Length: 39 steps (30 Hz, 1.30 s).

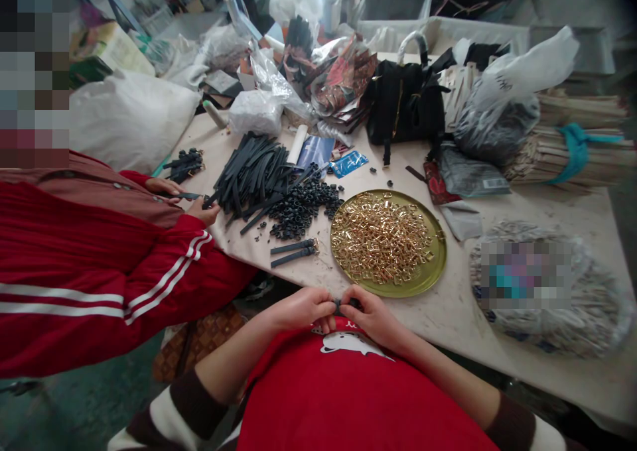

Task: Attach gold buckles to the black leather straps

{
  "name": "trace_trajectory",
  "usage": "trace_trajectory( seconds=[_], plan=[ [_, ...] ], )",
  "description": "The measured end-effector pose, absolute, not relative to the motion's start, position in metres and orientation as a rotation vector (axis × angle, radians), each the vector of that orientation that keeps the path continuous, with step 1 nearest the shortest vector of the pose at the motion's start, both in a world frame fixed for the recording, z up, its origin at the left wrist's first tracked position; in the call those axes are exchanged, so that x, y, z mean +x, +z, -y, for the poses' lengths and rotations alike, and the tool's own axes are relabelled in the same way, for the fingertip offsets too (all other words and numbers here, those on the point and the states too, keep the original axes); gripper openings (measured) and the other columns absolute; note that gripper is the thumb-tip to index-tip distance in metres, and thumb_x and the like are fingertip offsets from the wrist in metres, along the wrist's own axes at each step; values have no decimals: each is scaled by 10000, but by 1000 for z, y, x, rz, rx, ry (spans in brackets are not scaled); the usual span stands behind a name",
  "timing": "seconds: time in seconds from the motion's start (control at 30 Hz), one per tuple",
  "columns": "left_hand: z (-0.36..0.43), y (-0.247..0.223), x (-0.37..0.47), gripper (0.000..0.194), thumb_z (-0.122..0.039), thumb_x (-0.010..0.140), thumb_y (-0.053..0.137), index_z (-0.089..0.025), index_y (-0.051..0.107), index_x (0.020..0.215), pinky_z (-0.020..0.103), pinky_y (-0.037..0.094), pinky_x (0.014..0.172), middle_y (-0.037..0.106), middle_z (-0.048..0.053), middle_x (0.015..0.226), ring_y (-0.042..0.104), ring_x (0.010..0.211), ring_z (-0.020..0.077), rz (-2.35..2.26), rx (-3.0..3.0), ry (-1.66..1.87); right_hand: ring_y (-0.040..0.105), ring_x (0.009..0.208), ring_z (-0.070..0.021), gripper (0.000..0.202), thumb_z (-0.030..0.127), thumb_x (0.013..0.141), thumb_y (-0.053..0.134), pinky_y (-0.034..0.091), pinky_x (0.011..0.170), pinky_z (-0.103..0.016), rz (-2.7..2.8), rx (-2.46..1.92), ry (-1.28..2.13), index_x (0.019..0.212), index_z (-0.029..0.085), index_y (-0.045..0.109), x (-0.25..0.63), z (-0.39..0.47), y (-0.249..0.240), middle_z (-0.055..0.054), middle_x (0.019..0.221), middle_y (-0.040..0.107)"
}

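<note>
In front of my red apron (318, 385), my left hand (309, 308) and my right hand (367, 313) meet just off the table edge. Both are closed, fingertips pinching a short dark strap (340, 305) between them; most of it is hidden by the fingers. Just beyond, a round gold tray (398, 293) holds a heap of small gold buckles (381, 239). Left of the tray lie two dark straps (293, 252), at least one with a gold buckle at its end. A pile of small black loops (297, 211) and a heap of long black strips (251, 172) lie further back.
At the left, a co-worker's hands (202, 209) hold a dark strap beside a small bunch of buckled straps (185, 164). A black handbag (405, 99), plastic bags (502, 106) and tied bundles (540, 156) stand at the back. A large clear bag (587, 305) lies at the right.
</note>
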<state>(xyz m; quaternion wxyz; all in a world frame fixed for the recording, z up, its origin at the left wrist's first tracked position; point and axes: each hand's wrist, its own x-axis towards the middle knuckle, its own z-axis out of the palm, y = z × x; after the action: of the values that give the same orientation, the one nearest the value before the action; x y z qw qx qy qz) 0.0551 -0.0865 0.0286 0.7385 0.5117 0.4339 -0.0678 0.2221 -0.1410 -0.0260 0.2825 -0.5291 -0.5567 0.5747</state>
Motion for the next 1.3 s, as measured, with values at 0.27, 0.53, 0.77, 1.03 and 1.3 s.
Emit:
trace_trajectory(
  seconds=[0.27, 0.53, 0.77, 1.03, 1.3],
  plan=[
    [97, 20, 73, 136, -234, 740, 375, -157, 476, 690, 216, 405, 481, 553, -8, 561, 531, 505, 121, -962, 1369, -132, 454, 623, -126, 128, 306, 800, 469, 359, 584, -243, 1367, -1613, 1356, 736, 196, 478, 221, 147, -29, 23, 652, 503],
    [95, 18, 85, 104, -195, 718, 395, -146, 487, 725, 196, 400, 481, 560, -8, 596, 529, 516, 105, -921, 1324, -213, 497, 729, -144, 100, 205, 775, 469, 385, 673, -271, 1495, -1535, 1353, 869, 189, 500, 239, 155, -28, -7, 789, 562],
    [93, 18, 92, 150, -183, 753, 374, -131, 497, 821, 205, 436, 550, 594, 11, 661, 541, 546, 86, -868, 1140, -168, 460, 654, -122, 26, 206, 766, 464, 372, 607, -240, 1302, -1572, 1361, 771, 189, 484, 240, 155, -30, 26, 682, 498],
    [95, 13, 79, 203, -269, 761, 400, -119, 529, 716, 196, 400, 477, 550, -1, 544, 508, 466, 89, -955, 1208, -271, 488, 691, -137, 53, 199, 796, 442, 388, 652, -266, 1499, -1496, 1401, 814, 183, 489, 234, 162, -34, -2, 736, 545],
    [96, 12, 59, 280, -357, 758, 425, -123, 540, 655, 180, 342, 453, 539, -5, 569, 461, 465, 74, -978, 1281, -256, 520, 751, -147, 89, 205, 805, 448, 410, 685, -276, 1626, -1407, 1388, 878, 194, 499, 227, 157, -43, -17, 804, 574]
  ],
)
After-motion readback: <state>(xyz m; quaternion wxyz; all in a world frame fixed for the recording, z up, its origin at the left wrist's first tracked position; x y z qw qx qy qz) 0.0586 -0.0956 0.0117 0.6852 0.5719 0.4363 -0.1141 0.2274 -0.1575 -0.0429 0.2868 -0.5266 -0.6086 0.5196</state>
